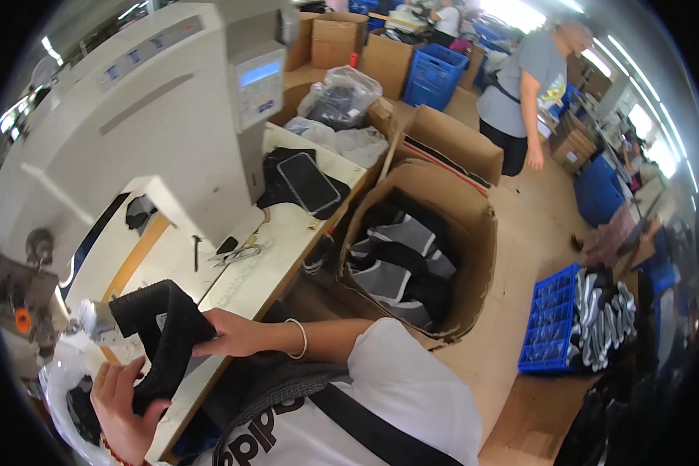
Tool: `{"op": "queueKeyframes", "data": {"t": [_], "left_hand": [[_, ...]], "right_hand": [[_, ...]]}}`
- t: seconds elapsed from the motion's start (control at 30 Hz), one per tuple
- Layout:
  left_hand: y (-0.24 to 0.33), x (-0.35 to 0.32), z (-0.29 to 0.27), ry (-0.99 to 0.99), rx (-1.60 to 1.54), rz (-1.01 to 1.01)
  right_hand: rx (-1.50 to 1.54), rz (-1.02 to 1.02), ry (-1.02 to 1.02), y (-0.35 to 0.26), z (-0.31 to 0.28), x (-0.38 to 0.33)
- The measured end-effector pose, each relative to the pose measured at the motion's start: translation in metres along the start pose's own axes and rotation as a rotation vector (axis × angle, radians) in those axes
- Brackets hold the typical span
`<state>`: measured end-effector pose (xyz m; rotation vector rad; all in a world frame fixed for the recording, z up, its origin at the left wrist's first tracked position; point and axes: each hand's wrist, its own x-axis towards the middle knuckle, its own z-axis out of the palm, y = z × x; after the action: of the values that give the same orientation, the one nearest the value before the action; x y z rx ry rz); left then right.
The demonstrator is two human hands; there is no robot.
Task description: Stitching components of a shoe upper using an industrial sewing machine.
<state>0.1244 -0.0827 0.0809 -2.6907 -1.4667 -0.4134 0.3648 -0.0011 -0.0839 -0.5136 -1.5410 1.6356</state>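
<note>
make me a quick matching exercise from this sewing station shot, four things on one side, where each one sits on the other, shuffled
Things:
1. black knit piece
2. phone
3. blue crate
4. scissors

Places:
A. on the floor at the right, holding black and white pieces
B. lying on dark fabric near the far end of the table
C. held in both hands, left hand below and right hand at its side
D. on the white table just below the machine's arm

Pairs: 1-C, 2-B, 3-A, 4-D
</note>
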Motion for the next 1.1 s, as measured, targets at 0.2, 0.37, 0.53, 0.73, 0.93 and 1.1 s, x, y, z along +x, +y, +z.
{"op": "queueKeyframes", "data": {"t": [0.2, 0.37, 0.53, 0.73, 0.93, 1.1], "left_hand": [[-0.075, -0.023, 0.018, -0.011, -0.278, -0.135], [-0.172, -0.033, 0.042, -0.29, -0.699, -0.227], [-0.197, -0.043, 0.126, 0.208, -1.284, -0.208], [-0.13, -0.019, 0.152, -0.287, -1.198, -0.152], [-0.112, 0.007, 0.113, -0.851, -0.767, -0.071], [-0.125, -0.015, 0.139, -0.549, -1.313, -0.091]], "right_hand": [[0.087, -0.018, 0.093, -0.007, -0.022, -0.023], [0.184, 0.066, 0.213, 0.004, -0.032, -0.035], [0.563, 0.056, 0.269, 0.01, -0.041, -0.035], [0.718, -0.066, 0.196, 0.017, -0.049, -0.036], [0.659, 0.032, 0.262, 0.027, -0.055, -0.036], [0.611, 0.039, 0.21, 0.029, -0.054, -0.029]]}}
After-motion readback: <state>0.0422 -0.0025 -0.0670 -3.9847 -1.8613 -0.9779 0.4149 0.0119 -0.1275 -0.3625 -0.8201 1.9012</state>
